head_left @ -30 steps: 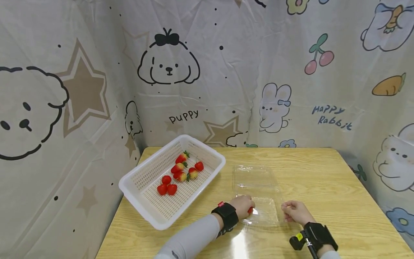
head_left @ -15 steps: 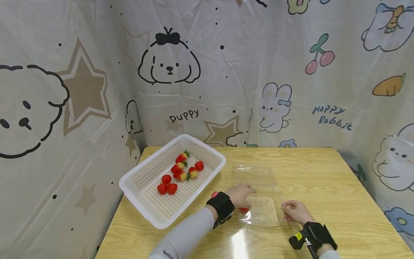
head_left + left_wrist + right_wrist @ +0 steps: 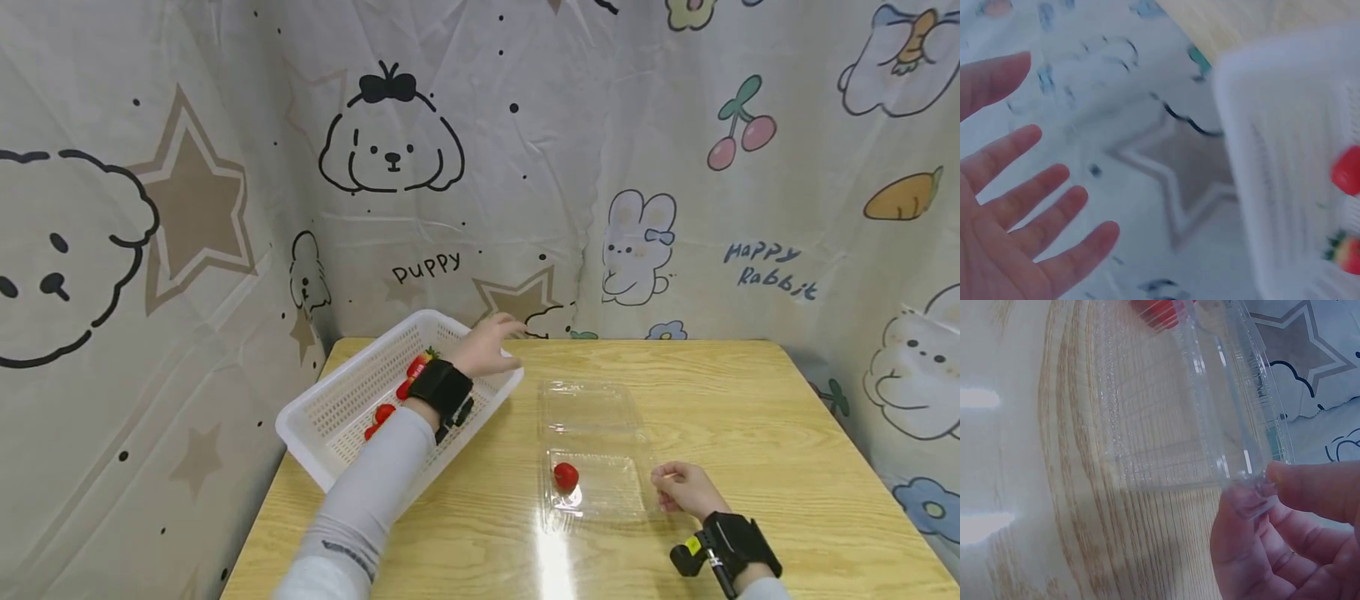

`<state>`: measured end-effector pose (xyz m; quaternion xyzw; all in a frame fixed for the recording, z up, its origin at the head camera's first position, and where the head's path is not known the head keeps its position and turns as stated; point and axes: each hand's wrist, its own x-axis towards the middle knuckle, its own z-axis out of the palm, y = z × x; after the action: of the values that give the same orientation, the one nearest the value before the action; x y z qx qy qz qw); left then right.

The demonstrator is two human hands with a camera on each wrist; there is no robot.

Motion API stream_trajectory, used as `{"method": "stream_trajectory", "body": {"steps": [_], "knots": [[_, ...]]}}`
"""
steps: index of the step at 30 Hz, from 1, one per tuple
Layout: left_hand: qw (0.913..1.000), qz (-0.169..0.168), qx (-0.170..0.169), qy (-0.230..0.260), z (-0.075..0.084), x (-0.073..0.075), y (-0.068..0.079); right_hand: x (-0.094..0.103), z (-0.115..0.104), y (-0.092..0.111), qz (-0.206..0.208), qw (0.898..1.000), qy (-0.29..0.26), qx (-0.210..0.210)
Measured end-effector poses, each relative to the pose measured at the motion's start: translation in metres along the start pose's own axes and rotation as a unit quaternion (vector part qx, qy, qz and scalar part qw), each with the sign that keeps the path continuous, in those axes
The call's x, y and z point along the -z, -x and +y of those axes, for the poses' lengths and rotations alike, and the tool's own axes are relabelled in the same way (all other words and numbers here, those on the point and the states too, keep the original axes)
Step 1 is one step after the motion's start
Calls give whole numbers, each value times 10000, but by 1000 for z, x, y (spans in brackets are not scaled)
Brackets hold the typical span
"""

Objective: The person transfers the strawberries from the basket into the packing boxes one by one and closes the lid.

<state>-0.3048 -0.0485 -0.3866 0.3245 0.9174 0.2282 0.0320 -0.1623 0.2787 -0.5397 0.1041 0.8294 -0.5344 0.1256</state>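
Observation:
My left hand (image 3: 487, 346) is over the far right end of the white plastic basket (image 3: 315, 429), fingers spread and nothing in them. The left wrist view shows its open palm (image 3: 997, 244) apart from the basket, with a strawberry (image 3: 1349, 255) and a round red fruit (image 3: 1349, 172) inside the basket. My right hand (image 3: 688, 490) pinches the right edge of a clear hinged plastic clamshell box (image 3: 611, 483) between thumb and fingers, plainly seen in the right wrist view. In the box's near half, at the left, lies one round red fruit (image 3: 566, 477).
The clamshell's lid (image 3: 588, 406) lies folded back on the wooden table (image 3: 720, 400). My left forearm hides part of the basket and its fruit. A printed curtain (image 3: 480, 167) hangs behind the table and along its sides.
My left hand has let go of the round red fruit in the clamshell and moved left and away, over the basket. My right hand has kept its place at the box edge.

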Motion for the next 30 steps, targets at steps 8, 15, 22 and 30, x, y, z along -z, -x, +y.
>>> {"method": "stream_trajectory", "body": {"steps": [8, 15, 22, 30], "knots": [[9938, -266, 973, 458, -65, -11, 2, -1, 3, 1, 14, 10000, 24, -49], [9983, -144, 564, 94, -195, -99, -17, 1, 1, 1, -43, 10000, 23, 59], [9828, -979, 1527, -352, -180, -103, 10, 0, 2, 1, -30, 10000, -6, -1], [9857, -833, 1449, -198, -130, -78, 38, 1, 3, 0, 10, 10000, 4, 19]]}}
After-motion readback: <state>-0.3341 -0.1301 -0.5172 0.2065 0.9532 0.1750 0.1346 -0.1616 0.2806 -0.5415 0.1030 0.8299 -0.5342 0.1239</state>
